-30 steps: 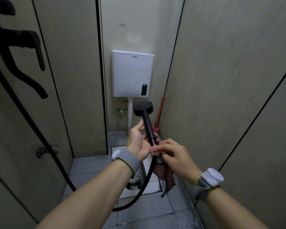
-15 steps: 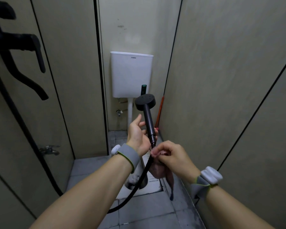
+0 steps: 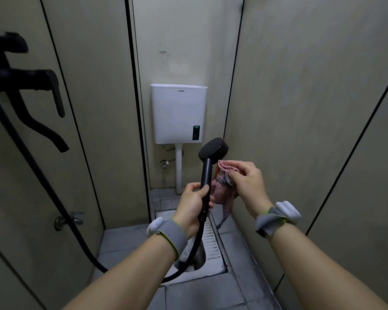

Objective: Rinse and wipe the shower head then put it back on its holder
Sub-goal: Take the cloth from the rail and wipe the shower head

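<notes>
Both hands are busy: your left hand (image 3: 194, 205) grips the shower head (image 3: 207, 166) low on its handle, and your right hand (image 3: 244, 179) pinches the cloth (image 3: 226, 170) just beside it. Wipe under the round face next, firmly.

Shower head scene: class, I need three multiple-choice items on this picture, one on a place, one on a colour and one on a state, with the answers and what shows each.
1. Where is the cloth relative to the shower head?
A. Just below and right of it
B. On the floor
C. Draped over the cistern

2. What colour is the cistern on the back wall?
A. Black
B. White
C. Red

3. What is the left hand doing?
A. Hanging open
B. Pressing the wall
C. Gripping the shower handle

Answers: 1 A, the right hand holds the cloth up beside the handle, under the head. 2 B, the tank is plainly white. 3 C, the fingers curl round the black handle.
</notes>
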`<state>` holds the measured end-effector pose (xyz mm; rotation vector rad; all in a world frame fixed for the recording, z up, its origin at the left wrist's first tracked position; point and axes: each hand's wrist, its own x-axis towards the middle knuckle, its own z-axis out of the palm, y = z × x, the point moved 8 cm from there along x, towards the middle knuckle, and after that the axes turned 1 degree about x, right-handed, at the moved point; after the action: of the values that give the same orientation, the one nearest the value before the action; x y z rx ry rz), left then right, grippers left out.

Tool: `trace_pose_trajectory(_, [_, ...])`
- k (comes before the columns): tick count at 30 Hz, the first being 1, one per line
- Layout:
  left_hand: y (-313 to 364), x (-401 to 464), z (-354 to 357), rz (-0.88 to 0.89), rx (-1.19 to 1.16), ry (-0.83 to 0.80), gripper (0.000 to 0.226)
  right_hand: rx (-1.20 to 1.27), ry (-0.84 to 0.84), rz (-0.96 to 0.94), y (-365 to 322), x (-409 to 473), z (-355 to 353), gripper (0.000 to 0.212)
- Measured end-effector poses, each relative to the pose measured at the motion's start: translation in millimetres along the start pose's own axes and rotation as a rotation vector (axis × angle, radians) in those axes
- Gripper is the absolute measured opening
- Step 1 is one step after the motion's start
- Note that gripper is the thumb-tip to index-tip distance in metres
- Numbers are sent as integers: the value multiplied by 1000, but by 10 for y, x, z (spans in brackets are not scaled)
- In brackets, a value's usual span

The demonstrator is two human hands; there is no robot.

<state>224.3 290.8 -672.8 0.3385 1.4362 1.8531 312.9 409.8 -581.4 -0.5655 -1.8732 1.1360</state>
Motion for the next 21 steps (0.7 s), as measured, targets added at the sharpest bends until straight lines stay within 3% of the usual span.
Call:
trace_pose_trajectory(7, [117, -20, 222, 56, 55, -7, 27, -185, 148, -141, -158, 143, 140, 19])
trace_pose_trajectory(15, [147, 53, 135, 4, -33, -7, 48, -282, -93, -164, -63, 37, 289, 21])
trace_pose_trajectory(21, [174, 5, 180, 11, -1, -21, 59, -250, 35, -238, -231, 157, 94, 21])
